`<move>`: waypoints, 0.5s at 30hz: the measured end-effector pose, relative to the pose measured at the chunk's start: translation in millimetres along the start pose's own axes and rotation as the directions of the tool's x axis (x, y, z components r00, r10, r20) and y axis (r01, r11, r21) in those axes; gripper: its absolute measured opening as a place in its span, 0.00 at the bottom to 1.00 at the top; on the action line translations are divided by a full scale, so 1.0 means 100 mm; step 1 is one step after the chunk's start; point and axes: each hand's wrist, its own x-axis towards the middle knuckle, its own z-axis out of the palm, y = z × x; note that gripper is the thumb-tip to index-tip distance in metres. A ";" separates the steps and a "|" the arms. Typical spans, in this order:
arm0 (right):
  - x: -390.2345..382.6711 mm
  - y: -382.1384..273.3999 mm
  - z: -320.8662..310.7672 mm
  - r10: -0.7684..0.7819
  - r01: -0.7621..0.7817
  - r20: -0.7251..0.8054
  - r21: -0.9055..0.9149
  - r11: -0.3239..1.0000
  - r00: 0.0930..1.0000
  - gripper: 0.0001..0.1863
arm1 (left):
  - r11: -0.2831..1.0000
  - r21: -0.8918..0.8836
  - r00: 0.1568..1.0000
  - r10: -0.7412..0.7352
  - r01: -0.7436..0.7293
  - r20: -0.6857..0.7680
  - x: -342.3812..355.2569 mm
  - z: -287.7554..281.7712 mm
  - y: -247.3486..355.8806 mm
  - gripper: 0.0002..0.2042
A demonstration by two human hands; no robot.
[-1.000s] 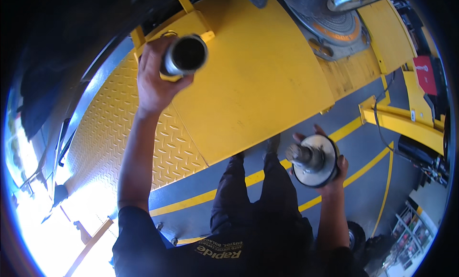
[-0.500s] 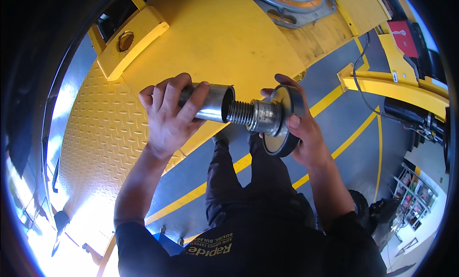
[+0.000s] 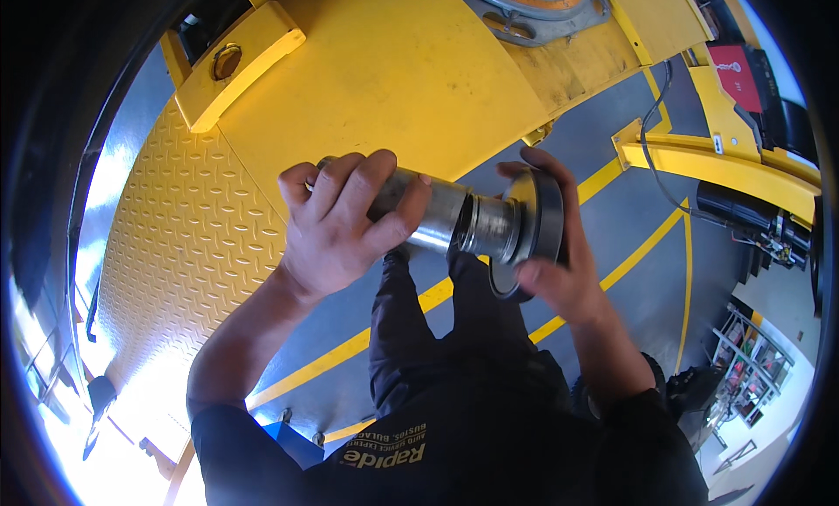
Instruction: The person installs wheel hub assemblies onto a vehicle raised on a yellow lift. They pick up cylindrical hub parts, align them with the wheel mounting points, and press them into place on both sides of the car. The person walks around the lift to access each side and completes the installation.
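Note:
My left hand (image 3: 336, 226) is wrapped around a grey metal cylinder (image 3: 437, 211) held level in front of my chest. My right hand (image 3: 559, 270) grips a round black-rimmed metal flange (image 3: 537, 218) by its edge. The flange's short stub is pushed almost fully into the open end of the cylinder, with only a narrow band of it showing between the two parts. Both pieces sit in the middle of the head view, above my dark trousers.
A yellow machine deck (image 3: 411, 69) with a studded tread plate (image 3: 183, 244) fills the upper left. The grey floor carries yellow lines (image 3: 629, 261). A yellow steel frame (image 3: 725, 156) with a black cable and a red box (image 3: 738, 78) stands at the right.
The two parts were apart a second ago, the cylinder raised high in my left hand. They came together, and the stub has since gone deeper into the cylinder, hiding its thread.

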 end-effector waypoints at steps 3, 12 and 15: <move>-0.06 0.03 -0.05 -0.301 0.320 0.111 -0.257 0.912 0.947 0.65 | 1.000 -0.025 0.997 -0.008 0.007 -0.072 -0.02 -0.03 0.10 0.30; -0.07 0.02 -0.09 -0.564 0.614 0.262 -0.470 0.634 0.783 0.66 | 0.995 -0.053 0.993 -0.090 0.086 -0.071 -0.06 -0.08 0.35 0.29; -0.09 -0.02 -0.10 -0.564 0.646 0.321 -0.458 0.611 0.761 0.63 | 0.994 -0.034 0.985 -0.107 0.103 -0.135 -0.06 0.01 0.37 0.18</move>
